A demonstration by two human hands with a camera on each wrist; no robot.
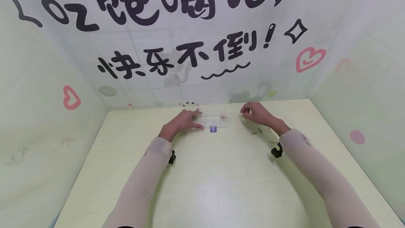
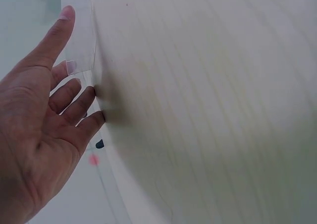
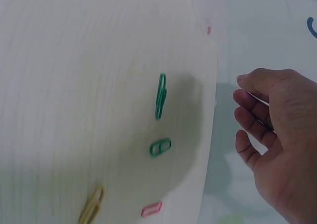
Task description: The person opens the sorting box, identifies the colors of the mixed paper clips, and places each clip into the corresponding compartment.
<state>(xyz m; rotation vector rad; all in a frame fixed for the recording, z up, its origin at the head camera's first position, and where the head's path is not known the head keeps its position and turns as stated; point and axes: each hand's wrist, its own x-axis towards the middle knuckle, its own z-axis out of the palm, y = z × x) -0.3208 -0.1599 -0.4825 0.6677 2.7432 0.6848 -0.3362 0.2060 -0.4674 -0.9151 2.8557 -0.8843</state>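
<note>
A clear plastic box with small compartments (image 1: 207,119) lies at the back of the table, a blue label (image 1: 213,129) on its front. My left hand (image 1: 184,120) holds its left end, thumb at the front side and index finger toward the back. In the left wrist view, a fingertip shows through the box's clear corner (image 2: 79,40). Red clips (image 1: 223,117) lie in a right-hand compartment. Right of the box, my right hand (image 1: 257,113) hovers with loosely bent fingers and nothing between them. Nearby lie green paper clips (image 3: 161,96), a pink clip (image 3: 151,209) and a yellow clip (image 3: 92,205).
A printed wall sheet (image 1: 196,94) rises right behind the table's back edge. Similar sheets hang at the left (image 1: 38,133) and right (image 1: 357,105). The pale wooden tabletop (image 1: 221,178) extends toward me between both sleeved arms. Black wrist devices (image 1: 276,150) hang beneath the wrists.
</note>
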